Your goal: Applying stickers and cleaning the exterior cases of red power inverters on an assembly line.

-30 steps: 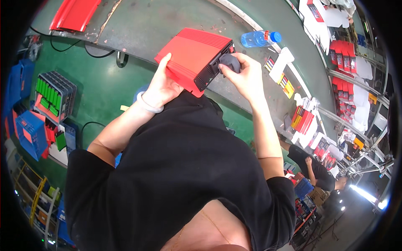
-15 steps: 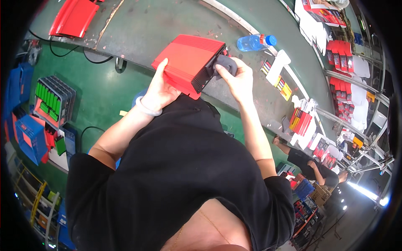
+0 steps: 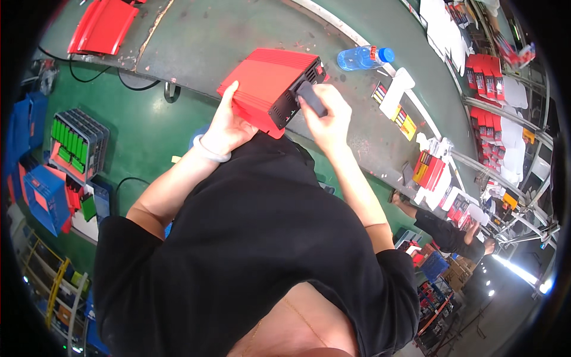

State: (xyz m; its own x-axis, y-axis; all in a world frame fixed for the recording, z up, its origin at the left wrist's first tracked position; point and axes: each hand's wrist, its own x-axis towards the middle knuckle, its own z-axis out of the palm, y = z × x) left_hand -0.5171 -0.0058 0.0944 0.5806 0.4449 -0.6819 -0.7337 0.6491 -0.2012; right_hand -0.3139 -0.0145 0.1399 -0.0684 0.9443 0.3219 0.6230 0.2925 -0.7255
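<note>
A red metal box (image 3: 267,80) with a ribbed top and a black end panel (image 3: 284,110) tilts over the near edge of the bench. My left hand (image 3: 229,126) is closed round its left near corner, thumb on top and fingers underneath. In my right hand (image 3: 330,116) a dark grey cloth (image 3: 311,98) is pinched and bunched against the black end panel. The cloth covers the panel's middle; a red switch and small slots show beside it.
On the bench (image 3: 208,35) are a red metal cover (image 3: 104,27), a blue-capped water bottle (image 3: 363,58) and yellow-black labels (image 3: 404,124). Red boxes (image 3: 431,169) stand farther right, where another person (image 3: 446,232) is. Crates of green parts (image 3: 71,143) stand at the left.
My right hand has moved a little left and down with the cloth, uncovering the panel's red switch. The box has barely shifted. The other person has changed posture.
</note>
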